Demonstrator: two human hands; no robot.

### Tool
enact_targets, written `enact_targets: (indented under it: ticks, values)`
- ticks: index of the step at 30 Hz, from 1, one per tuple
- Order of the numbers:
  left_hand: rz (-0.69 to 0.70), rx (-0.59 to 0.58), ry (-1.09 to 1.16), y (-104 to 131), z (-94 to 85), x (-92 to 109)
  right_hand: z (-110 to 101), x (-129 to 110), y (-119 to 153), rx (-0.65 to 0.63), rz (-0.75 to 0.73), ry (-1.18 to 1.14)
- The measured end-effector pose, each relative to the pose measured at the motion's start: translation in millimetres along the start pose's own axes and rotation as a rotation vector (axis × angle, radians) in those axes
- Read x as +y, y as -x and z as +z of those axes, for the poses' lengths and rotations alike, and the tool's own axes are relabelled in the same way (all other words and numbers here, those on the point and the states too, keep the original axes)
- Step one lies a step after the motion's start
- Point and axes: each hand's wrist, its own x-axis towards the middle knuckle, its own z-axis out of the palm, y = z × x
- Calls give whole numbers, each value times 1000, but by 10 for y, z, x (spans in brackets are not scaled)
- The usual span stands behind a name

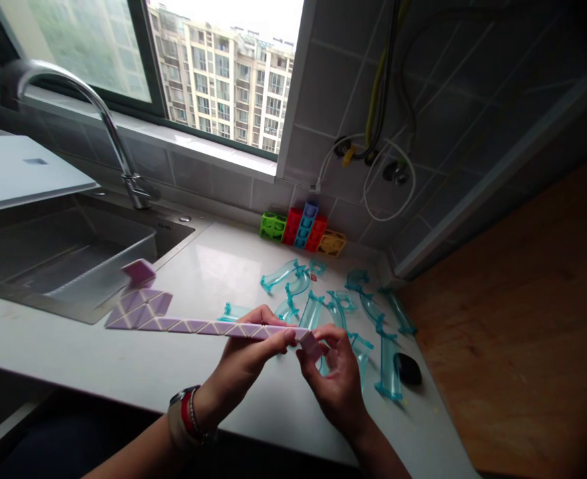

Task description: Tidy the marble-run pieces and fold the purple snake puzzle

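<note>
A pink-and-white toy made of triangular segments (188,325) stretches out as a long straight strip above the counter, with a folded cluster of segments at its left end. My left hand (243,356) is closed round the strip near its right part, thumb on top and fingers behind. At the right end, the last segments bend downward, and my right hand (340,379) pinches them between thumb and fingers. Both hands are close together, almost touching.
Several translucent teal track pieces (389,359) lie on the white counter (213,259) around and beyond my hands. Coloured blocks (304,229) stand by the wall. A black object (407,369) is at right. The sink (88,253) and faucet (108,126) are at left.
</note>
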Motion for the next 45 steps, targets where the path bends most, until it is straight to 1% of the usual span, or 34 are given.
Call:
enact_targets:
  ticks: [2,4,8,10,11,13,16,18,19,22,25,26,28,29,31,33,34,36,38,39,41,45]
  values:
    - [-38,-4,29,-7,-4,10,-29,45,-11,43,-107,104]
    - [-60,-24,43,-14,-12,38,-79,66,-39,32,-198,182]
    - [-11,-73,-99,-18,-43,120,-221,46,-95,4,-422,473]
    - [0,-95,-161,-21,-63,148,-274,21,-108,2,-490,570]
    - [-4,-103,-168,-23,-74,157,-288,7,-112,7,-500,577]
    - [-21,-106,-149,-35,-101,170,-297,-16,-119,34,-466,513]
    - [-9,-126,-112,-70,-159,191,-297,-20,-140,103,-316,267]
    - [-12,-167,-70,-101,-200,203,-307,1,-157,104,-211,111]
    - [-24,-185,-44,-114,-216,203,-314,15,-164,77,-164,61]
    - [-84,-227,-14,-133,-231,169,-337,44,-168,-57,-44,-15]
    - [-178,-271,-42,-128,-204,115,-354,38,-163,-174,42,14]
    - [-218,-262,-20,-130,-194,108,-358,31,-162,-207,58,39]
    - [-252,-184,89,-146,-188,132,-355,11,-157,-239,61,74]
    - [-234,-119,149,-160,-195,163,-345,-1,-152,-239,48,84]
    - [-128,37,222,-192,-230,252,-304,-26,-131,-245,21,110]
    - [0,154,220,-215,-282,348,-242,-48,-97,-299,18,128]
    - [53,190,201,-219,-307,389,-208,-57,-78,-346,18,132]
    - [130,217,158,-212,-341,445,-151,-68,-42,-440,0,141]
    - [146,193,125,-190,-346,470,-116,-71,-24,-481,-33,159]
    - [128,164,120,-175,-336,474,-108,-70,-22,-469,-43,166]
    - [47,74,139,-142,-300,476,-107,-65,-35,-394,-33,154]
    - [-139,-100,250,-65,-208,453,-127,-68,-76,-217,49,110]
